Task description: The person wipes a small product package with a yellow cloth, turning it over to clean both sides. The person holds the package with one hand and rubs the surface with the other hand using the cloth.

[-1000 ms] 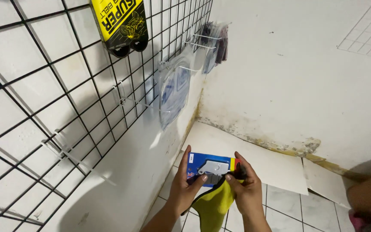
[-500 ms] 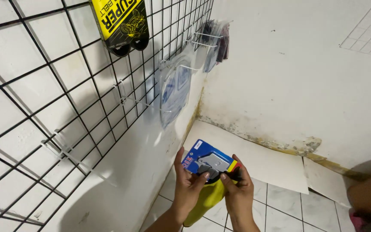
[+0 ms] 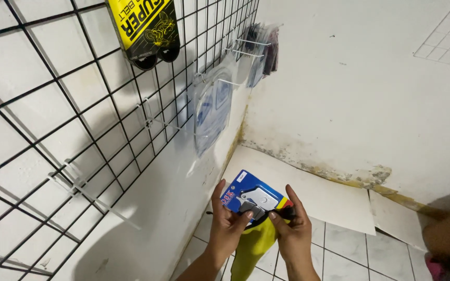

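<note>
You had the blue blister pack (image 3: 249,195) pinched between both hands, left hand (image 3: 228,221) gripping its lower left edge and right hand (image 3: 294,229) clamped on the lower right corner, held low in front of you, over the tiled floor (image 3: 350,255) by the wall. Looked to me like you were mid-handling, checking the card beside the wire grid panel (image 3: 105,119). Any hanging on a bare hook (image 3: 95,200) would've needed the card raised and squared to that peg.

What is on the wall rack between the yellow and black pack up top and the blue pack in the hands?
In the head view, a clear plastic bag with blue inside hangs on the black wire rack between them.
</note>
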